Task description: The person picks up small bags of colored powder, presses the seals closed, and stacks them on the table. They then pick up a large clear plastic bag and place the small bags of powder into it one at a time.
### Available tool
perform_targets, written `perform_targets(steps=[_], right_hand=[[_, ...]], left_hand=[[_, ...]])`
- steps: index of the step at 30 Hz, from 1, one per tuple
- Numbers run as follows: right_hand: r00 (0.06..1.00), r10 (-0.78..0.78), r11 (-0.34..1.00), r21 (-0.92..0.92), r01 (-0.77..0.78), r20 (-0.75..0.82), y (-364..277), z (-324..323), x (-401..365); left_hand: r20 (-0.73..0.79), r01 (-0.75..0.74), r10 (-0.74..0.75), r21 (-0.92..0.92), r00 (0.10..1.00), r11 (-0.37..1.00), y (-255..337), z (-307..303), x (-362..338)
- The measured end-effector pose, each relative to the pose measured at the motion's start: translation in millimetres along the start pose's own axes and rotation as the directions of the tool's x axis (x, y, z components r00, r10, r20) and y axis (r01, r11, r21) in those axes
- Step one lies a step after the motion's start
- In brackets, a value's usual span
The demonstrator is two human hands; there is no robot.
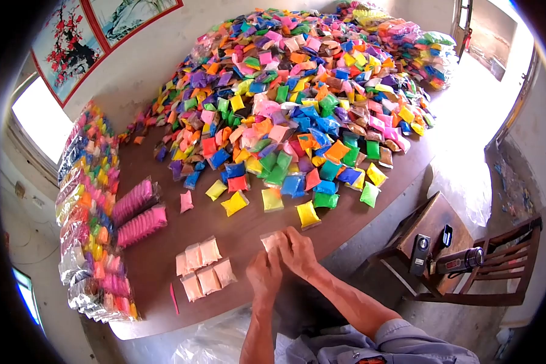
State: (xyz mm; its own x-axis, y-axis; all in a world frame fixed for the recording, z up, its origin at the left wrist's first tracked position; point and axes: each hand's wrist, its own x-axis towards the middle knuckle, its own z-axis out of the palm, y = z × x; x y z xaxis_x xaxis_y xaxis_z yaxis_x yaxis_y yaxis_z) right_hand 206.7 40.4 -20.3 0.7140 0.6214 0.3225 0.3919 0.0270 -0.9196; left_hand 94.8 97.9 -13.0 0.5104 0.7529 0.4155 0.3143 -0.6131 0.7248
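Note:
Both hands meet near the table's front edge around a pale peach packet (272, 241). My left hand (264, 274) is closed at the packet's lower side. From the right, my right hand (297, 252) pinches the packet with curled fingers. To the left of the hands, several peach packets (208, 279) lie in two short rows on the brown table (158, 242). A thin pink tool (174, 298) lies beside them. Just beyond the hands is a yellow packet (308, 215).
A large heap of coloured packets (273, 115) covers the table's far part. Bagged packets (94, 224) line the left edge, beside two pink stacks (141, 224). At right stand a small wooden table (452, 221) with a flask (461, 260) and a chair (515, 261).

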Motion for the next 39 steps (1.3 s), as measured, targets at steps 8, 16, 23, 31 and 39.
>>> perform_targets(steps=[8,16,23,31,39], right_hand=[[0.999,-0.026,1.000,-0.003,0.026,0.033,5,2,-1],[0.997,0.081,0.993,0.081,-0.081,0.000,-3,-2,1],[0.995,0.100,0.992,0.068,-0.102,0.032,-2,-1,1],[0.999,0.009,0.999,0.052,-0.011,0.039,-2,-4,0],[0.995,0.039,0.997,0.059,-0.044,0.094,-10,-8,3]], left_hand=[[-0.022,0.017,-0.017,0.018,1.000,1.000,1,0,0],[0.000,0.043,-0.043,-0.059,0.999,0.997,7,-3,3],[-0.031,-0.006,0.006,0.005,1.000,1.000,-7,2,1],[-0.044,0.098,-0.107,-0.165,0.993,0.981,1,0,5],[0.015,0.096,-0.095,-0.035,0.995,0.995,-7,-5,2]])
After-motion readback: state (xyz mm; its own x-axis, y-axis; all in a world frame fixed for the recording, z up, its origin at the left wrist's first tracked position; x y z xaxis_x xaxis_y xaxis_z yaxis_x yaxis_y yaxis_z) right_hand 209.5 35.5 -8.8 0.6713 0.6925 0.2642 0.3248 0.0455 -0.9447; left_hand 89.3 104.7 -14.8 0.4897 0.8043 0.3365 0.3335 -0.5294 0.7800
